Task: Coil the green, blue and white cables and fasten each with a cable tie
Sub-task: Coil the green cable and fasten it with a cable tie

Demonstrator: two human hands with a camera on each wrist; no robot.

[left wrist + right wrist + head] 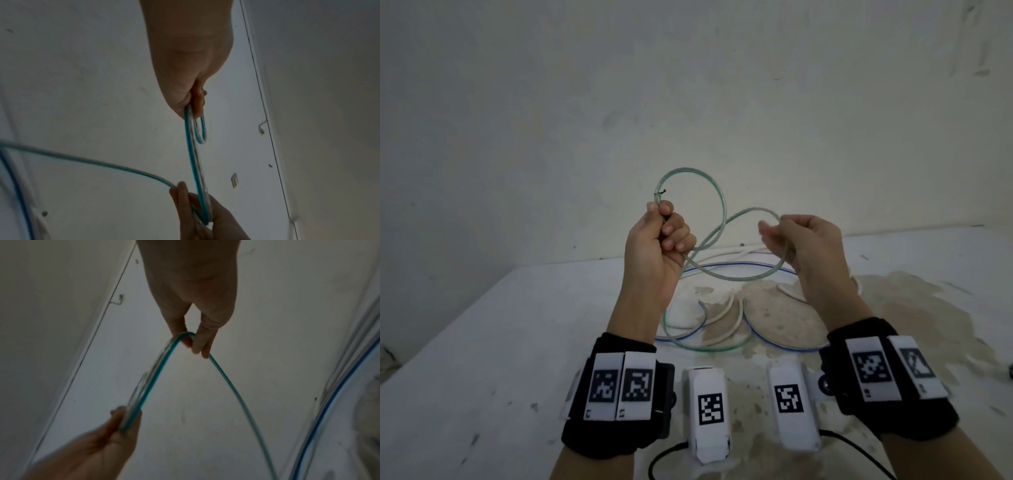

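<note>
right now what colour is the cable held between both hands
Green: a clear-jacketed green cable, clearest in the right wrist view.

Clear green-striped cable point(717, 236); blue-edged cable point(763, 330) and white cable point(726, 310) on white, brown-stained table point(482, 342); black wristbands point(616, 394), black-and-white square-patterned tags; perhaps black tie point(663, 193).
</note>
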